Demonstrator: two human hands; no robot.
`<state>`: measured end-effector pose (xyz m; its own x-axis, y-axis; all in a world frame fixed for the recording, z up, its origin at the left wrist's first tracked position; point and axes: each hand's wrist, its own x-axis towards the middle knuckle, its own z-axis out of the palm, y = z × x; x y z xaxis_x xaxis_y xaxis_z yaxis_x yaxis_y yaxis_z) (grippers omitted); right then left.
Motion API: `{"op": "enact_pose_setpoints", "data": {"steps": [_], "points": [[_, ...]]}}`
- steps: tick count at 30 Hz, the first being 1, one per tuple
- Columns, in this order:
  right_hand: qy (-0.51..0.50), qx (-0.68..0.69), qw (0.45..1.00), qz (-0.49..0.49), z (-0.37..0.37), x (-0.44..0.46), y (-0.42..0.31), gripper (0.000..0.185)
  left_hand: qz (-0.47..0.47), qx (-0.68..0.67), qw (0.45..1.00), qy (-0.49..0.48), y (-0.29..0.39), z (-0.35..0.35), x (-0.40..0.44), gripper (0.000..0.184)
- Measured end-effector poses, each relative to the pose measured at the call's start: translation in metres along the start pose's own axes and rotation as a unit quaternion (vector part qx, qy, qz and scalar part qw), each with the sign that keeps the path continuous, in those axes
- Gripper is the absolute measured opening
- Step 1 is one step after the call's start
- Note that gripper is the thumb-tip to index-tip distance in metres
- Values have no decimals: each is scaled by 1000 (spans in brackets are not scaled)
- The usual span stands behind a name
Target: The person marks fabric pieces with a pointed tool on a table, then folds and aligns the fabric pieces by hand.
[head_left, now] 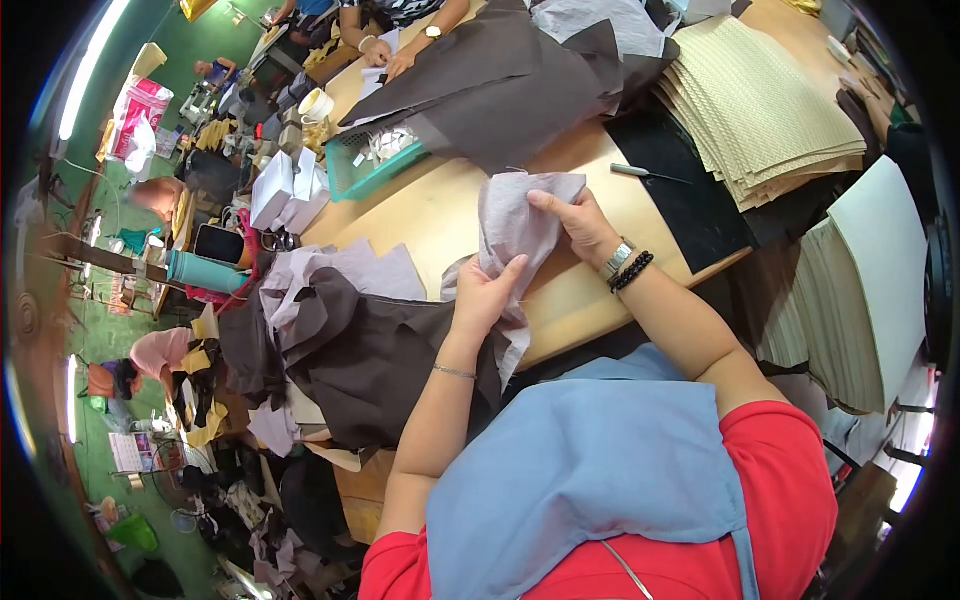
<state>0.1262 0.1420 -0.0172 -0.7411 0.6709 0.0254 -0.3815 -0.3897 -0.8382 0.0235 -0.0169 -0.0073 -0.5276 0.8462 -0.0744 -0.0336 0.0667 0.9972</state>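
Lilac cloth [515,225]: left hand [487,292] clamped on its lower part, right hand [574,224] pinching its top corner. Brown fabric [385,375] lies beside left forearm.

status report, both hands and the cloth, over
Left hand, right hand: both pinching lavender cloth. Dark brown cloth bunched beside left forearm. Pointed tool on black sheet.

Head view, single | looking forward and down, from above the blue apron [590,470] | worktable [400,240] close, upper centre
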Motion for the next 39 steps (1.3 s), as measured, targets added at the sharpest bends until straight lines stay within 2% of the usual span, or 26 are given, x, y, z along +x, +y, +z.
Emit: {"op": "enact_pose_setpoints", "data": {"steps": [2,7,8,9,10,11,12,13,14,15,16,17,18,20,23,24,25,26,28,30,32,36,39], "points": [[-1,27,1000,2,-6,3,0,29,-22,32,999,-14,1,-2,-2,25],[82,48,994,-52,-9,9,4,24,-76,141,985,-61,24,-5,-9,22],[94,47,992,-63,-7,9,3,22,-74,121,989,-51,21,-9,-8,25],[87,36,994,-54,-8,10,6,37,-72,100,991,-41,15,-13,-6,28],[87,39,995,-6,-8,9,6,50,-67,79,994,-34,12,-14,-3,30],[91,39,994,38,-1,5,1,63,8,63,998,14,19,-9,-5,26],[42,-20,999,13,1,0,8,78,79,10,995,58,33,-3,-7,26],[-3,-77,997,-17,3,-4,14,93,96,-6,991,94,42,-7,-7,26],[-102,-195,970,-107,3,-12,34,110,101,-62,984,136,60,-2,-12,25],[-187,-232,954,-20,24,-36,18,122,146,-104,972,150,75,5,-15,24],[-296,-127,946,-40,41,-52,15,119,156,-89,971,158,84,6,-18,29],[-320,-155,932,72,57,-65,-3,118,189,-88,969,133,88,6,-17,28],[-297,-62,952,39,65,-71,6,97,177,-124,967,136,96,15,-21,26],[-285,-88,953,59,61,-63,5,67,161,-158,968,107,93,13,-23,28],[-204,-141,969,-6,53,-56,-76,43,275,-119,953,48,103,-1,-40,33],[-156,-179,964,-118,42,-43,-93,38,315,-35,948,26,102,-13,-46,37],[-122,-230,954,-151,35,-40,-126,38,290,10,956,37,103,-19,-52,38],[-82,-285,937,-184,25,-42,-160,39,264,55,962,47,104,-25,-58,40],[-3,-395,887,-240,6,-50,-227,40,231,110,966,39,70,-45,-61,28],[73,-504,816,-275,-16,-64,-290,41,158,152,974,62,38,-55,-68,21],[145,-595,738,-283,-41,-75,-346,42,133,161,975,71,8,-59,-70,16],[256,-727,599,-216,-116,-66,-425,45,109,172,976,72,-13,-47,-71,17],[302,-778,540,-105,-196,-30,-440,47,141,208,966,60,-10,-46,-67,17]]}}
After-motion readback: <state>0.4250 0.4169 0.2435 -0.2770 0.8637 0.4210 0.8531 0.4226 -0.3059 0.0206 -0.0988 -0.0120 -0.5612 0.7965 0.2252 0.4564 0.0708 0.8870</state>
